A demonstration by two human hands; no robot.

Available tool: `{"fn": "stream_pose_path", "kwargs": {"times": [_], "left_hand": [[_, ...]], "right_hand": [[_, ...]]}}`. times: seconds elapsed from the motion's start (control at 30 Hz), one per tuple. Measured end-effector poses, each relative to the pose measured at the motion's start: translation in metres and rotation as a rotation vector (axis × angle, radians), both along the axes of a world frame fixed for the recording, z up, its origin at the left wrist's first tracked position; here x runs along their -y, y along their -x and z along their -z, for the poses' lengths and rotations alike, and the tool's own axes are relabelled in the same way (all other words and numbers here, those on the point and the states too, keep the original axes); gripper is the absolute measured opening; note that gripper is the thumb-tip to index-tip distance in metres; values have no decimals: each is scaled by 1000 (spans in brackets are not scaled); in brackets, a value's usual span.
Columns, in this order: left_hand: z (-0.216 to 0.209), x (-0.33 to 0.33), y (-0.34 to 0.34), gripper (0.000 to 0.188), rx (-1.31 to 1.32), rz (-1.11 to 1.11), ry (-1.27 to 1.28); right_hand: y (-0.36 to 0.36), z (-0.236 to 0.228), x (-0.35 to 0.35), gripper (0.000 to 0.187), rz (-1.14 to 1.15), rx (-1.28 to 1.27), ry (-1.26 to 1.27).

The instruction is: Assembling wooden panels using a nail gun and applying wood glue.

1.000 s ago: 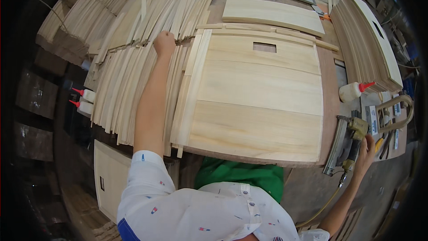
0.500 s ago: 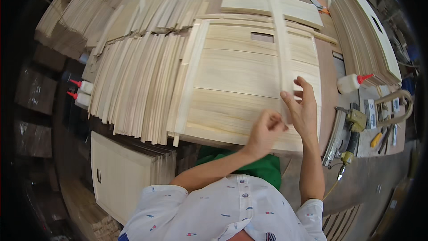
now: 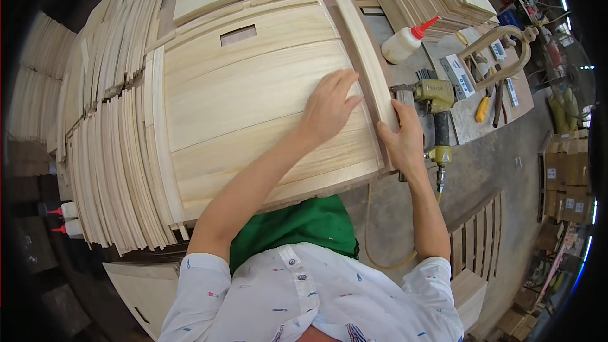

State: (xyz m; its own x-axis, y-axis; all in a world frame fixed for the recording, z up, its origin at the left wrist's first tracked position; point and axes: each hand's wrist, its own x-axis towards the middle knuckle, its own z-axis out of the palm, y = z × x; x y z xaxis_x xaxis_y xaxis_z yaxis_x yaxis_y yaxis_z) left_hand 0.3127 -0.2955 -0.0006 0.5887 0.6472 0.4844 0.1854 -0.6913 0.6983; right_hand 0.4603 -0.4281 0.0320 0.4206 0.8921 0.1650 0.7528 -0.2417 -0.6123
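Note:
A pale wood strip [image 3: 363,50] lies lengthwise beside the right edge of a light wooden panel [image 3: 253,98], which has a rectangular slot near its far end. My right hand [image 3: 404,138] grips the near part of this strip, thumb on the left side and fingers on the right. Over the panel's right part is my left hand [image 3: 329,106], fingers stretched out and holding nothing; whether it touches the wood I cannot tell. Another wood strip [image 3: 159,133] runs along the panel's left edge.
Many thin strips [image 3: 114,171] are stacked left of the panel. A glue bottle [image 3: 401,44] with a red tip, a nail gun [image 3: 436,96], a yellow cutter [image 3: 482,109] and a curved wooden frame [image 3: 506,57] lie right. Stacked panels [image 3: 418,0] stand behind them.
The view has swung to the right. The wood strip, raised and blurred over the panel before, is now down along its right edge in my right hand. My left hand has opened out over the panel.

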Motion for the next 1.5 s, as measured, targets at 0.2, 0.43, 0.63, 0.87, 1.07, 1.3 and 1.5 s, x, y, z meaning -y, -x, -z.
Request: {"fn": "stream_pose_path", "kwargs": {"times": [0.2, 0.43, 0.63, 0.87, 1.07, 1.3, 1.5], "left_hand": [[2, -35, -33, 41, -113, -13, -149], [3, -45, -43, 40, -260, 21, -146], [7, -47, -39, 36, -353, 20, -232], [10, -62, -41, 33, -503, 43, -404], [0, -61, -36, 31, -512, 58, -405], [1, -52, -37, 31, -508, 103, -361], [7, -54, -43, 32, -427, 80, -419]], "right_hand": [[0, 6, 0, 54, -42, -8, 43], [5, 8, -4, 53, -53, -39, 53], [3, 13, -7, 53, -96, -37, 49], [4, 22, -11, 52, -86, 11, 41], [0, 29, -17, 53, -100, 68, -4], [2, 30, -7, 52, -95, 77, 4], [-5, 34, -10, 53, -101, -8, -6]]}}
